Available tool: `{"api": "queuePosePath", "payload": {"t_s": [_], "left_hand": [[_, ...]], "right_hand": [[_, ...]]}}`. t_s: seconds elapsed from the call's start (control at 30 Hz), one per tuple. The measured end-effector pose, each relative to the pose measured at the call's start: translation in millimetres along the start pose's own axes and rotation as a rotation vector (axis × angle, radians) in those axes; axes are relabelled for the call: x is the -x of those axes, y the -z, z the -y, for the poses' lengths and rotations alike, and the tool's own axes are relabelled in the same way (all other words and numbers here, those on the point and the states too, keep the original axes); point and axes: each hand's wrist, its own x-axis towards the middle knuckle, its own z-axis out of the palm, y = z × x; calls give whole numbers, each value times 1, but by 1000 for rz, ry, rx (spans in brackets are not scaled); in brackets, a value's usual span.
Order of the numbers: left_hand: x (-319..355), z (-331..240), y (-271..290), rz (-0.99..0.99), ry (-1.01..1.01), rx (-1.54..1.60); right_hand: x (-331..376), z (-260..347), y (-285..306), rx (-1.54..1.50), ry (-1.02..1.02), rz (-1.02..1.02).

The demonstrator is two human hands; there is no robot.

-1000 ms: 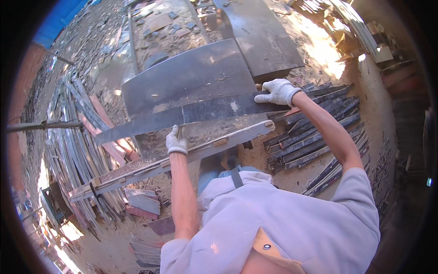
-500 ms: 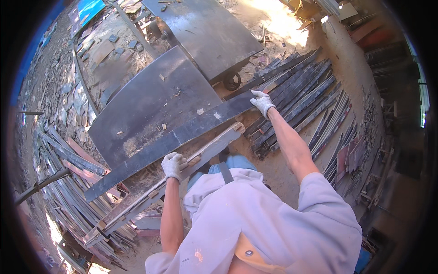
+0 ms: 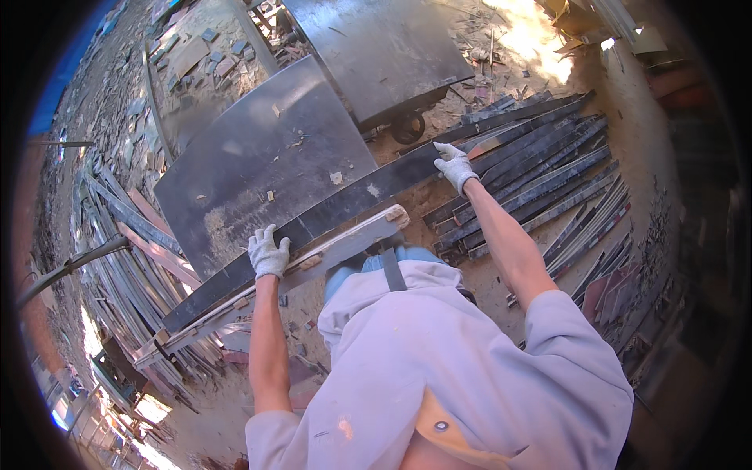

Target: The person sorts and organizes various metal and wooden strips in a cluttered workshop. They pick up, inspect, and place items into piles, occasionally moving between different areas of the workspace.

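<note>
A long dark strip of board point(image 3: 345, 206) lies at a slant across the front of a large dark curved panel point(image 3: 266, 157). My gloved right hand point(image 3: 456, 168) grips the strip at its right end, fingertips over the edge. Lower down the strip, my gloved left hand point(image 3: 268, 252) rests on it with fingers spread and thumb apart. Any grip beneath that hand is hidden. Nearer my body, a pale, worn wooden rail point(image 3: 345, 247) runs alongside the strip, close to it at the left.
A dark flat-topped cart point(image 3: 384, 55) with a wheel stands beyond the panel. Dark strips point(image 3: 533, 172) are piled at the right. More long strips point(image 3: 133, 274) lie at the left, crossed by a bar point(image 3: 70, 266). Scraps point(image 3: 211, 63) litter the ground at the far left.
My left hand has left the pale rail and moved up and left onto the dark strip, its fingers spreading. The gap between strip and rail has narrowed. My right hand stays at the strip's end.
</note>
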Motion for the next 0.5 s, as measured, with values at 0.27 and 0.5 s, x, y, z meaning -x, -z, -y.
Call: {"api": "queuePosePath", "payload": {"t_s": [0.27,0.5], "left_hand": [[23,-7,-34,-56,41,68],[35,-25,-40,10,81,44]], "right_hand": [[18,-7,17,87,-27,75],[39,18,34,933,529,45]]}}
